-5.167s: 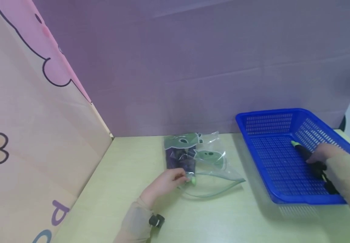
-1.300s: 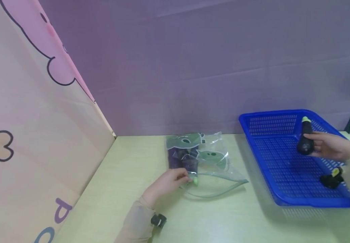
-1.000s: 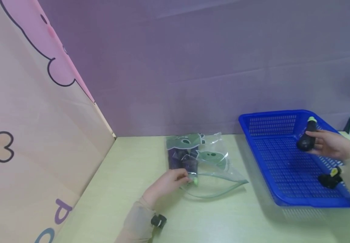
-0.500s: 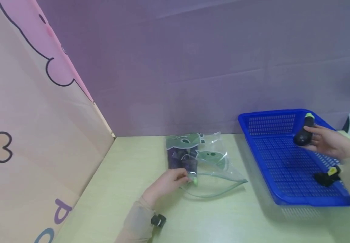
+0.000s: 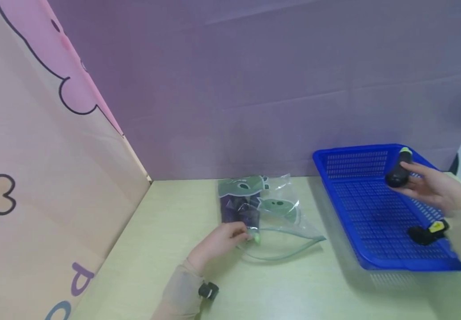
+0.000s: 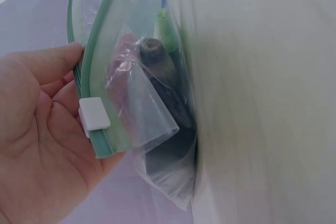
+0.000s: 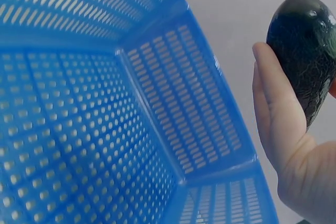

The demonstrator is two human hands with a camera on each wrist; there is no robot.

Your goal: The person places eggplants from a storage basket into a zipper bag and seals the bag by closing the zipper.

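Observation:
In the head view my right hand (image 5: 426, 184) grips a dark eggplant (image 5: 398, 173) with a light green stem end, raised over the right part of the blue basket. The right wrist view shows the eggplant (image 7: 304, 45) between thumb and fingers, its rounded end up. My left hand (image 5: 224, 240) pinches the rim of a clear zip bag (image 5: 278, 211) with green cartoon prints, lying on the table. Its mouth gapes toward me. Inside, on the left side, lie dark eggplants (image 6: 168, 93) with green ends; their number cannot be told. A white slider (image 6: 94, 114) sits on the green zip.
The blue plastic basket (image 5: 340, 222) stands at the table's right side; its perforated floor shows. A grey-purple cloth wall (image 5: 230, 89) closes off the back, and a printed panel (image 5: 54, 178) the left. Each wrist wears a black device (image 5: 208, 291).
My right hand has come up from the basket floor with the eggplant and, over the last second, drifted slightly up and left, tilting it. My left hand holds the bag's rim as before.

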